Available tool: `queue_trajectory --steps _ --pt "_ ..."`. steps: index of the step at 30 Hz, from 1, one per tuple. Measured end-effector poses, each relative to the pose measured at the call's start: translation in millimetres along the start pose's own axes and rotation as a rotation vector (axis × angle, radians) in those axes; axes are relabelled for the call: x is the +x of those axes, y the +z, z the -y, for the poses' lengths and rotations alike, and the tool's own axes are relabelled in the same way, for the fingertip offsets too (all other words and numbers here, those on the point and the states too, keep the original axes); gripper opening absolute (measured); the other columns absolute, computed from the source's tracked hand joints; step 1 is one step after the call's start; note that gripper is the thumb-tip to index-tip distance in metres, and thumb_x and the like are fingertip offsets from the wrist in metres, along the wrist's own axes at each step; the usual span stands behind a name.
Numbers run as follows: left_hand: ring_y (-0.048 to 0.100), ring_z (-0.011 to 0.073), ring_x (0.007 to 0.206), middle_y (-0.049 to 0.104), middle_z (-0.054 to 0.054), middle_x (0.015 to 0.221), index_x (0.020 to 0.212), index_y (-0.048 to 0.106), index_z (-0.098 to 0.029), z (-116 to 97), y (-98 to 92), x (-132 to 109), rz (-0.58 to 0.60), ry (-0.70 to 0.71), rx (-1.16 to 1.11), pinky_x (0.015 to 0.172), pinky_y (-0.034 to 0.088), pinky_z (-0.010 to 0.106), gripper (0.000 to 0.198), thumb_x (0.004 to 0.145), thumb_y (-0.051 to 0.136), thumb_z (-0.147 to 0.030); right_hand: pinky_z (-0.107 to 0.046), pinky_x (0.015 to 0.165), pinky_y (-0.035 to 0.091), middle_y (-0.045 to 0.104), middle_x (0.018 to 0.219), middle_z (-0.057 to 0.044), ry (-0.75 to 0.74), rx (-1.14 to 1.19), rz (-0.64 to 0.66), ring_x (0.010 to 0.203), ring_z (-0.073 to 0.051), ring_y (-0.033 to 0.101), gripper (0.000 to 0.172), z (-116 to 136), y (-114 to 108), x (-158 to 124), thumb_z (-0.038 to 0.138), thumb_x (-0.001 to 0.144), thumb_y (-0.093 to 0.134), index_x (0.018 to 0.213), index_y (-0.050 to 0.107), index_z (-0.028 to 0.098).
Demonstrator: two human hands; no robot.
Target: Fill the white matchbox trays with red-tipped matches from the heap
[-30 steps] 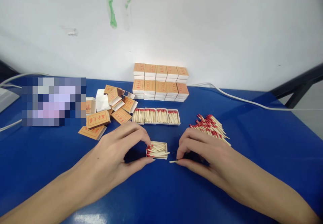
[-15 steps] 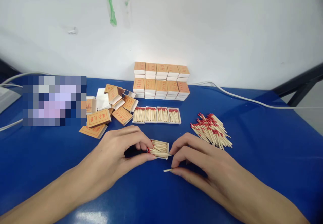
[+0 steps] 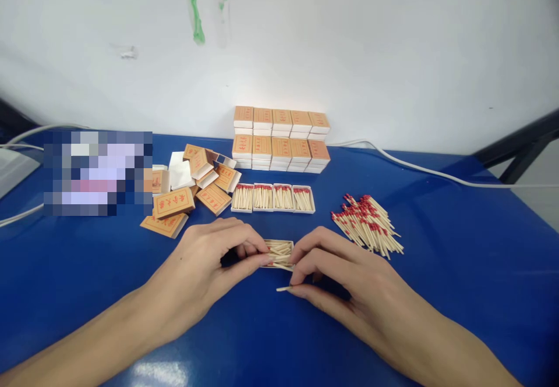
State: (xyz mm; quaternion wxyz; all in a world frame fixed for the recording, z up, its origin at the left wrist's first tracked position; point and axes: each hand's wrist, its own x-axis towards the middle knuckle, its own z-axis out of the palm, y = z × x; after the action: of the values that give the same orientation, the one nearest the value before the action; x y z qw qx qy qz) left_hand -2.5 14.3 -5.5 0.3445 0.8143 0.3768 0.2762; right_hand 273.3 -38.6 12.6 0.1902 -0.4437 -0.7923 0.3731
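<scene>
A small white matchbox tray holding loose matches lies in front of me, between my hands. At its left end my left hand has thumb and index finger pinched together over the match heads, closed on matches there. My right hand pinches a single match between thumb and finger, its pale stick pointing left in front of the tray. The right index fingertip reaches the tray's right end, where one match pokes out over the front edge. The held match's head is hidden by the fingers.
Several match-filled trays stand in a row behind. Stacked matchboxes line the wall. A pile of matches lies right; orange matchbox sleeves are heaped left. A white cable crosses the blue table.
My left thumb and finger have shifted from the tray's left side onto the matches inside. My right hand, still pinching the match, has moved slightly left and away from me.
</scene>
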Motion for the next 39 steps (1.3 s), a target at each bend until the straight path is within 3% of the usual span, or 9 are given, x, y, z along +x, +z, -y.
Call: queue_trajectory --steps 17,33,39 --pt "0.073 0.0098 0.088 0.075 -0.004 0.104 0.108 0.081 -0.027 2 7.1 1 -0.086 0.06 0.05 0.081 0.058 0.021 0.01 0.111 0.075 -0.02 -0.027 0.092 0.058 0.068 0.12 -0.001 -0.098 -0.051 -0.138 0.104 -0.012 0.073 0.011 -4 11 4 0.018 0.118 0.059 0.114 0.064 0.026" --pt "0.071 0.0144 0.087 0.073 0.0 0.101 0.106 0.077 -0.025 1 7.1 3 -0.083 0.073 0.081 0.078 0.059 0.026 0.014 0.115 0.067 -0.025 -0.029 0.079 0.058 0.078 0.099 0.002 -0.151 -0.193 -0.269 0.086 -0.015 0.075 0.017 13 -14 18 0.009 0.103 0.066 0.1 0.068 0.026" --pt "0.075 0.0144 0.098 0.075 0.0 0.112 0.125 0.078 -0.028 1 6.3 3 -0.069 0.123 0.1 0.088 0.061 0.027 0.017 0.118 0.062 -0.024 -0.029 0.08 0.056 0.078 0.099 0.003 -0.143 -0.175 -0.23 0.086 -0.014 0.074 0.019 11 -15 27 0.007 0.101 0.065 0.098 0.067 0.026"
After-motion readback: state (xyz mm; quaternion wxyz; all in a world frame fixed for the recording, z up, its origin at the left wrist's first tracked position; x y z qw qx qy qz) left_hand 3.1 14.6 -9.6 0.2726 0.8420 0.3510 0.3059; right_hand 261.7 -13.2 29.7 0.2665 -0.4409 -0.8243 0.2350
